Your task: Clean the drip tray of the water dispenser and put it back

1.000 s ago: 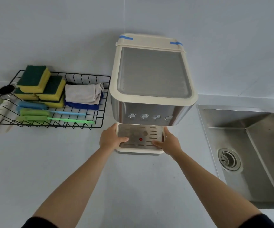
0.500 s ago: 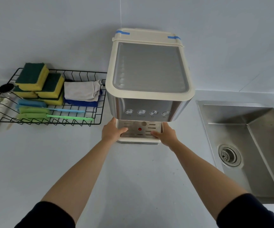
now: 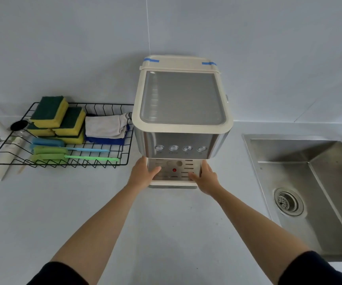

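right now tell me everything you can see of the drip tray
The drip tray sits level at the foot of the water dispenser, on the countertop. It has a cream plastic rim and a silvery metal grille with slots and a small red dot at its middle. The left hand and right hand grip its two sides, thumbs on the grille.

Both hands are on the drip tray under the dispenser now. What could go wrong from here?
1. The drip tray is held by the left hand and right hand at its sides; tilted, any water inside could spill onto the counter.
2. The slotted grille could lift off.
3. Pulling or pushing hard might shift the water dispenser toward the wire rack.
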Motion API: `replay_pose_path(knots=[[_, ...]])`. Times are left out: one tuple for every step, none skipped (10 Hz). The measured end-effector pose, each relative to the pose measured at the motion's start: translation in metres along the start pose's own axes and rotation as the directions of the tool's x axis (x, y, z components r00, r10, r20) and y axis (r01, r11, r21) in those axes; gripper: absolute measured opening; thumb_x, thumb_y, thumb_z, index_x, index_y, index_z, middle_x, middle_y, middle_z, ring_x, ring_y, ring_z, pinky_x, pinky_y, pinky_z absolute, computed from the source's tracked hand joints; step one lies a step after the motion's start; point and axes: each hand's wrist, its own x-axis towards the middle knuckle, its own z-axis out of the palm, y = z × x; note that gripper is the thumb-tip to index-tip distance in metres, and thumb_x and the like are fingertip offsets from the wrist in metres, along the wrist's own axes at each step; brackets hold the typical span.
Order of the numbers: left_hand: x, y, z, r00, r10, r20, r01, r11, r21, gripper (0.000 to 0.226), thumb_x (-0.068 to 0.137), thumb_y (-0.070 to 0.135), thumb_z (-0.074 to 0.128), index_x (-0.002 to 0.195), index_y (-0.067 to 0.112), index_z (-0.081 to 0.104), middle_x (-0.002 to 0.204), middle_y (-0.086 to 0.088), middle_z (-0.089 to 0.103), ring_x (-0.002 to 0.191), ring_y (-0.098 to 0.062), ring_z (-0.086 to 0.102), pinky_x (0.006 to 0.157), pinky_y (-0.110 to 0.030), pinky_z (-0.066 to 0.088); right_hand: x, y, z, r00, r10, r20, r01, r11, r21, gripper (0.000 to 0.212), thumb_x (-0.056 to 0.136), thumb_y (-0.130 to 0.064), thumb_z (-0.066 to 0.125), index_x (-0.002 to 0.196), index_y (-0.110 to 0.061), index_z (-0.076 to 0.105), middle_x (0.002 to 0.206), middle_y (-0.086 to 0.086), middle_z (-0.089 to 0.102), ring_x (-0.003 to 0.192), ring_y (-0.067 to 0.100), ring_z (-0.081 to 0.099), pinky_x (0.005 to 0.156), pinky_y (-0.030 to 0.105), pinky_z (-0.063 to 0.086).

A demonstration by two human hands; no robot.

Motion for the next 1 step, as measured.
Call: replay_pose_path(knots=[[-0.0165,-0.0027,-0.0066,0.995,0.085,-0.051,-0.083,0.996,0.039,0.035,0.089,0.028,0.051,0.114,0.003,0.048,0.111,-0.015,0.057,0.100,-0.025,0.055,0.084,-0.031,0.043,-0.0167,0.0090,-0.0011,1.000,-0.029,0.004,0.029,0.999,-0.016,0.061,0.093,-0.033,0.044,0.139,-0.004,0.018,0.140,0.014,0.038,0.123,0.031,0.040,0.108,0.045,0.029]])
